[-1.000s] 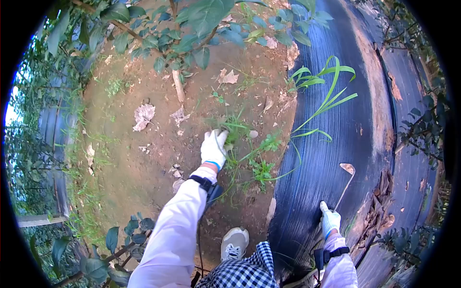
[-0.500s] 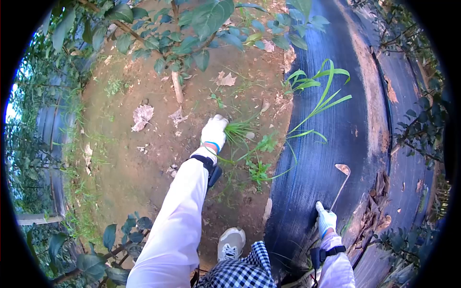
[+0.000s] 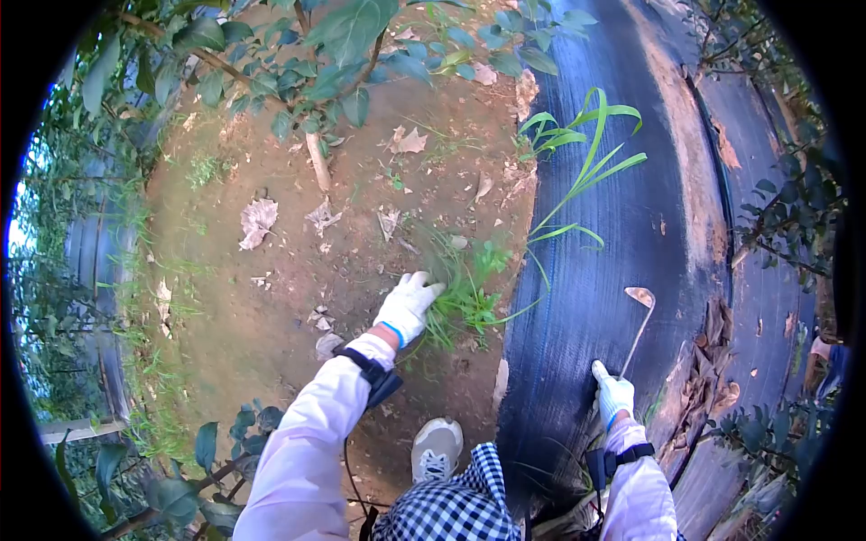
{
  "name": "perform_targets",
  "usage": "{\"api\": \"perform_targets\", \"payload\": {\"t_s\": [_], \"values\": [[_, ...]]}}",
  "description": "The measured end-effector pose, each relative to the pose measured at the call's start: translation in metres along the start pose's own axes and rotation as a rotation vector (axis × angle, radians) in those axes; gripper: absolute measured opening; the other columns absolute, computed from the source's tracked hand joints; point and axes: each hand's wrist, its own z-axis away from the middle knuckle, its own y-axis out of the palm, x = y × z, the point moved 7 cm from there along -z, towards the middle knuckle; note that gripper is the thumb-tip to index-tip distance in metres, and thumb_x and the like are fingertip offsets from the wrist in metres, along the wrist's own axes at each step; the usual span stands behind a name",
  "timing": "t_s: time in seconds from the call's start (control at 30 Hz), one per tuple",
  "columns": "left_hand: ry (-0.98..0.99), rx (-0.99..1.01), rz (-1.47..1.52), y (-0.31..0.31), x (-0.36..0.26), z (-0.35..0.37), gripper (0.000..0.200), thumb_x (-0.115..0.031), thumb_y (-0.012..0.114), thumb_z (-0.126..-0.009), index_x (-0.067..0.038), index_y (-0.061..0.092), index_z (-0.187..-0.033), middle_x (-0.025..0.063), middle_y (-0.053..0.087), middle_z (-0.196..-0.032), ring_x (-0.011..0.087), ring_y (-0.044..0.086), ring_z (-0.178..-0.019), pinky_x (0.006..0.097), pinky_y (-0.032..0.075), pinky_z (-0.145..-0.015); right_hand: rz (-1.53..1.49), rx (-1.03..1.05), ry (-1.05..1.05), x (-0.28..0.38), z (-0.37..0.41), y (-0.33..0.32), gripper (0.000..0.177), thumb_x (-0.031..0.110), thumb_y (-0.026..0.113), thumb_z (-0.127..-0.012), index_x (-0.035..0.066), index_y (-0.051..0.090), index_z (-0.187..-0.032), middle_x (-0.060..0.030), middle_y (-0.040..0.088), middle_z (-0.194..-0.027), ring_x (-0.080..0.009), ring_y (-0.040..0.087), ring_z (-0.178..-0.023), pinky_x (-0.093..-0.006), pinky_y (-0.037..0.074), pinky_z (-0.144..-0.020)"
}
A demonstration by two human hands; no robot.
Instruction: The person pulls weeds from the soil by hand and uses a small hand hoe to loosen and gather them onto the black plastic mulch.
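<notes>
My left hand (image 3: 408,305), in a white glove with a blue cuff, is closed around a tuft of grass (image 3: 442,317) over bare soil. Some of the grass blades are smeared by motion. Just right of that hand grows a leafy green weed (image 3: 483,305). Above the black plastic sheet (image 3: 577,298), my gloved right hand (image 3: 615,397) is closed on a small hand hoe (image 3: 640,326). The hoe has a thin metal shaft and a small soil-stained blade that points away from me; its grip is hidden in my fist.
A small tree's trunk (image 3: 317,162) rises ahead, its leafy branches hanging over the soil. Long grass (image 3: 591,171) leans across the sheet. Dry leaves (image 3: 259,223) lie scattered about. My shoe (image 3: 437,449) is below, and a leafy branch (image 3: 171,498) reaches in lower left.
My left hand has come back toward me with the grass, nearer the leafy weed. My right hand and the hoe have barely moved. The view has shifted slightly.
</notes>
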Motion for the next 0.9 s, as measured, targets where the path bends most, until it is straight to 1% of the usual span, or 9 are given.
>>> {"api": "perform_targets", "payload": {"t_s": [0.07, 0.23, 0.3, 0.4, 0.5, 0.57, 0.67, 0.8, 0.9], "values": [[-0.004, 0.051, -0.045, 0.012, -0.001, -0.009, 0.022, -0.005, 0.065, -0.080, -0.008, 0.064, -0.102, 0.0171, 0.062, -0.108, 0.0339, 0.058, -0.107, 0.0384, 0.050, -0.085, 0.021, 0.007, -0.008, 0.000, 0.001, 0.000, 0.039, 0.037, 0.079, -0.079, 0.009, 0.054, -0.069, -0.0008, 0.050, -0.055, -0.0137, 0.046, -0.041, -0.0307, 0.038, -0.039], [-0.430, -0.499, 1.001, -0.046, 0.072, 0.008, 0.019, -0.014, 0.067, -0.088, -0.002, 0.064, -0.103, 0.0037, 0.069, -0.091, 0.0174, 0.061, -0.079, 0.0324, 0.049, -0.075, 0.018, 0.018, -0.049, 0.000, 0.003, 0.000, 0.040, 0.039, 0.080, -0.079, 0.008, 0.056, -0.069, -0.0015, 0.052, -0.055, -0.0143, 0.047, -0.041, -0.0314, 0.039, -0.040], [-0.429, -0.440, 0.932, -0.057, 0.091, 0.018, 0.024, -0.015, 0.068, -0.088, -0.001, 0.063, -0.107, -0.0004, 0.066, -0.092, 0.0139, 0.057, -0.081, 0.0322, 0.048, -0.078, 0.014, -0.009, -0.063, -0.003, -0.003, 0.000, 0.042, 0.039, 0.080, -0.078, 0.004, 0.058, -0.071, -0.0041, 0.054, -0.056, -0.0159, 0.049, -0.042, -0.0322, 0.040, -0.040], [-0.443, -0.239, 0.709, -0.018, 0.101, 0.033, 0.034, -0.014, 0.068, -0.084, -0.004, 0.061, -0.116, 0.0087, 0.066, -0.103, 0.0191, 0.059, -0.093, 0.0344, 0.048, -0.082, 0.050, -0.003, -0.039, 0.003, 0.005, -0.001, 0.042, 0.041, 0.078, -0.079, 0.006, 0.056, -0.071, -0.0037, 0.053, -0.058, -0.0159, 0.048, -0.042, -0.0320, 0.040, -0.040], [-0.172, 0.036, 0.070, -0.014, 0.043, 0.028, 0.045, -0.018, 0.073, -0.076, -0.014, 0.061, -0.119, 0.0158, 0.062, -0.104, 0.0323, 0.058, -0.099, 0.0419, 0.049, -0.083, 0.030, 0.021, -0.047, 0.001, 0.003, 0.000, 0.042, 0.040, 0.078, -0.080, 0.006, 0.056, -0.071, -0.0041, 0.053, -0.057, -0.0163, 0.049, -0.042, -0.0322, 0.040, -0.040], [-0.022, 0.047, -0.056, -0.013, 0.001, 0.026, 0.045, -0.016, 0.070, -0.074, -0.019, 0.062, -0.118, 0.0125, 0.058, -0.109, 0.0352, 0.054, -0.103, 0.0439, 0.050, -0.085, 0.023, 0.001, -0.056, 0.001, 0.002, 0.000, 0.042, 0.040, 0.079, -0.080, 0.005, 0.057, -0.071, -0.0042, 0.053, -0.056, -0.0167, 0.049, -0.041, -0.0322, 0.040, -0.040], [0.052, 0.047, -0.080, 0.006, 0.006, 0.021, 0.030, -0.008, 0.058, -0.085, -0.012, 0.064, -0.114, 0.0127, 0.060, -0.106, 0.0315, 0.057, -0.099, 0.0401, 0.051, -0.082, 0.049, 0.007, -0.052, 0.004, 0.006, -0.001, 0.042, 0.040, 0.079, -0.079, 0.006, 0.056, -0.070, -0.0041, 0.053, -0.056, -0.0165, 0.048, -0.040, -0.0322, 0.040, -0.040], [-0.288, -0.297, 0.951, 0.033, 0.065, 0.018, 0.019, -0.006, 0.049, -0.095, 0.001, 0.060, -0.110, 0.0103, 0.063, -0.110, 0.0216, 0.062, -0.096, 0.0338, 0.053, -0.080, 0.040, 0.005, -0.060, 0.003, 0.004, 0.000, 0.043, 0.040, 0.079, -0.079, 0.006, 0.055, -0.068, -0.0038, 0.053, -0.055, -0.0162, 0.048, -0.040, -0.0324, 0.039, -0.040], [-0.130, -0.104, 0.480, 0.027, 0.033, -0.004, 0.028, -0.004, 0.054, -0.089, -0.004, 0.060, -0.117, 0.0131, 0.061, -0.112, 0.0259, 0.059, -0.104, 0.0355, 0.051, -0.085, 0.041, -0.005, -0.066, 0.000, 0.001, 0.000, 0.046, 0.043, 0.080, -0.076, 0.003, 0.058, -0.072, -0.0055, 0.056, -0.056, -0.0161, 0.051, -0.040, -0.0321, 0.040, -0.040]]}}
